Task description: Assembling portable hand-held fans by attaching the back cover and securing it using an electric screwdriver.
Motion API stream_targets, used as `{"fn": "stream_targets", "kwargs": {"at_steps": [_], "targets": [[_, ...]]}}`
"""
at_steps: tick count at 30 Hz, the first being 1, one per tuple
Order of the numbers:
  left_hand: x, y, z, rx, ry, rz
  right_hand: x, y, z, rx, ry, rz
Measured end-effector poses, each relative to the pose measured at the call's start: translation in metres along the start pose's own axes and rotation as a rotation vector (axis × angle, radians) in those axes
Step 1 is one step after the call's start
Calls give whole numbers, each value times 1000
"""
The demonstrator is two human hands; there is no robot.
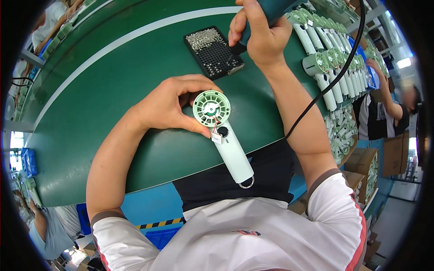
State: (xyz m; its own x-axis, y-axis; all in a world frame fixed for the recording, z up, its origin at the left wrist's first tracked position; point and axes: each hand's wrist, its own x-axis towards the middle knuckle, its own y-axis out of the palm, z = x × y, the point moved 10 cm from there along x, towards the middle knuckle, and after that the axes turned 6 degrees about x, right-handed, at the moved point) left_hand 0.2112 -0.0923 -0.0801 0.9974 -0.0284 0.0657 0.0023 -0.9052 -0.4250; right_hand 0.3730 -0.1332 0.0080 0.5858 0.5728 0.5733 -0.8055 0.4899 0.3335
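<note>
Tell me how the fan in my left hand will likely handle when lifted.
The fan likely stays stiff, since its handle looks like hard plastic. The thin wires may snag or pull loose, being exposed at its open head. The metal ring at the handle's end might swing.

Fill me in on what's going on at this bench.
A person's left hand grips a pale green handheld fan by its round head, with thin wires showing. The right hand holds a dark teal power tool, its tip by a black tray of small metal screws; contact is unclear. More fans stand in rows to the right.
</note>
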Motion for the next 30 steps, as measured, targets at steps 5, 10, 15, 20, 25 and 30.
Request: {"fn": "stream_targets", "kwargs": {"at_steps": [5,10,15,20,25,30], "targets": [[-1,0,0,16,-13,5,-1,0,0,29,7,-5],[0,-1,-3,54,6,12,-2,3,-1,-19,23,1],[-1,-1,-2,8,-5,9,-1,9,-5,-86,4,78],[-2,-2,-3,10,21,-4,-1,13,2,-84,-14,72],[-3,-2,-1,-4,-29,-1,-2,11,4,-56,11,25],[-1,-2,-6,34,-6,-9,-2,7,14,-1,-32,4]]}}
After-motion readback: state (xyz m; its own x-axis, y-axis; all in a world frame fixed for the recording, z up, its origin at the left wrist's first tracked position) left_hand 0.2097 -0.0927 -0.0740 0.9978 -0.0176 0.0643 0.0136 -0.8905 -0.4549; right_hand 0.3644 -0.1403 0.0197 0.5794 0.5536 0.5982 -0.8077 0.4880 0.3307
